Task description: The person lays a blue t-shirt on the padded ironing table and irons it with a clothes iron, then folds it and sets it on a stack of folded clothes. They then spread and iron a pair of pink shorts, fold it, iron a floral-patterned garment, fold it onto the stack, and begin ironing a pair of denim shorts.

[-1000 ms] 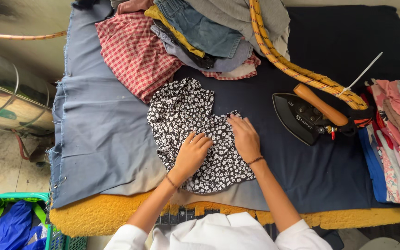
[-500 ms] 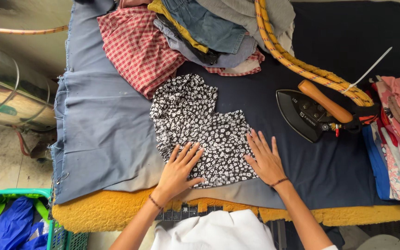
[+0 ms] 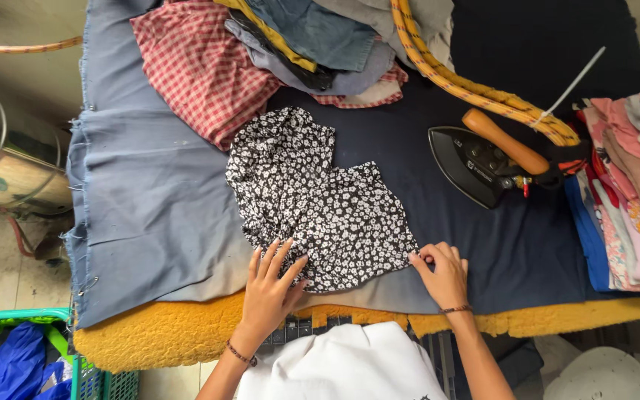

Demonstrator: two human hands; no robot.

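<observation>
A small black garment with a white flower print (image 3: 312, 200) lies spread on the dark blue cloth of the ironing table (image 3: 150, 215). My left hand (image 3: 270, 285) rests flat on its near edge, fingers apart. At the garment's near right corner, my right hand (image 3: 442, 270) pinches the hem between its fingertips. A black iron with a wooden handle (image 3: 483, 159) stands on the cloth to the right of the garment, apart from both hands.
A heap of unironed clothes, with a red checked piece (image 3: 201, 67), lies at the far side. A yellow braided cord (image 3: 461, 81) runs to the iron. Folded clothes (image 3: 624, 192) are stacked at the right edge. Yellow padding (image 3: 157, 341) shows along the near edge; a green basket (image 3: 9, 363) stands lower left.
Both hands have slid from the garment's middle toward me, to its near edge. The right hand went from flat to pinching the near right corner.
</observation>
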